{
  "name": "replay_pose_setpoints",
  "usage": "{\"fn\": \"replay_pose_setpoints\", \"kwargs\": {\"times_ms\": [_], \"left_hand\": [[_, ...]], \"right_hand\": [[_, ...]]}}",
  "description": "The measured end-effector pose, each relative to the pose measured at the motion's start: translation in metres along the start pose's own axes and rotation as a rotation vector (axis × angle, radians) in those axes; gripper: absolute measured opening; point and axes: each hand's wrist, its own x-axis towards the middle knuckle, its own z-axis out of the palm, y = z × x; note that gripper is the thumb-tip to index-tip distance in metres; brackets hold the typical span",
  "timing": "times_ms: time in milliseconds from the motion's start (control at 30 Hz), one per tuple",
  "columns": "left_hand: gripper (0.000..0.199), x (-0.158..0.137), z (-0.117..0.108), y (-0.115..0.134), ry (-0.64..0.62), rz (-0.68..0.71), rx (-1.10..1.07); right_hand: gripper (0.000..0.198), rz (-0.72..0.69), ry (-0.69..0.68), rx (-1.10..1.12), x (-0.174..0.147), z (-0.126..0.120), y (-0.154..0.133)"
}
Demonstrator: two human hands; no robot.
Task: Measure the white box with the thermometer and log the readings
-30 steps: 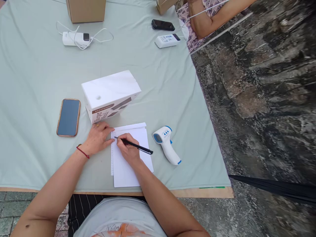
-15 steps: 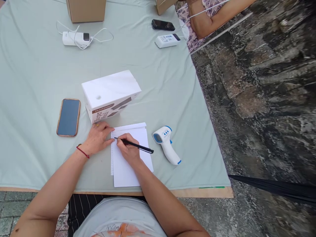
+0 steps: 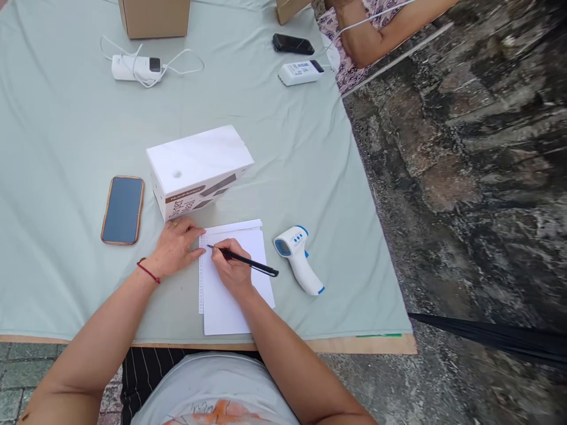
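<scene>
The right hand [image 3: 233, 265], pinching a pen [image 3: 254, 264], has just edged rightward, the writing seemingly advancing, while the half-open, empty left hand [image 3: 177, 248] rests against the notepad [image 3: 225, 307].

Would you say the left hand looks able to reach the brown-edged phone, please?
Probably yes: the phone lies uncovered near the left hand, and the white box stands beside the direct way, not across it.

Phone [image 3: 123, 209] on L, thermometer gun [image 3: 302, 265] on R, wht device [image 3: 123, 68] w/ cable [image 3: 179, 72] nr cardbd box [image 3: 155, 18].
</scene>
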Motion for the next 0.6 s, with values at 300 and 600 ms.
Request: {"fn": "replay_pose_setpoints", "kwargs": {"times_ms": [300, 600], "left_hand": [[0.034, -0.0005, -0.0003, 0.0002, -0.004, 0.002, -0.015], [0.035, -0.0004, -0.0012, 0.0002, -0.011, 0.001, -0.001]], "right_hand": [[0.007, -0.001, 0.000, -0.020, -0.0001, 0.0007, 0.0011], [0.008, -0.005, -0.010, -0.011, -0.0002, 0.0003, -0.0007]]}}
